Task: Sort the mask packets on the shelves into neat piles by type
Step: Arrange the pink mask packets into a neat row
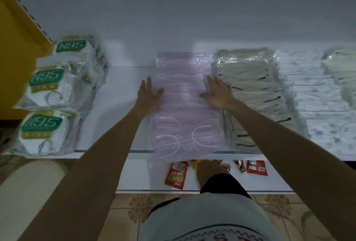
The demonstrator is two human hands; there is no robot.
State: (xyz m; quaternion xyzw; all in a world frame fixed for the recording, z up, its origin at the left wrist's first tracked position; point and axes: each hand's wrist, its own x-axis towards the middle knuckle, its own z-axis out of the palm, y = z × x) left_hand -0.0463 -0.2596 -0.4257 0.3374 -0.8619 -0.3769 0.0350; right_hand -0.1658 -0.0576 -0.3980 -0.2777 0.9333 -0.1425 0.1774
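Flanking the pile of pink masks in clear plastic packets (185, 117), mid white shelf (119, 90): left hand (150, 94), right hand (217, 94), fingers straight, gripping nothing. Overhanging the front edge; pushed unevenly, could slither off.

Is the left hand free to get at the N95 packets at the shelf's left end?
Probably yes. The left hand rests flat on the pink mask pile, gripping nothing, and only bare shelf separates it from the N95 packets.
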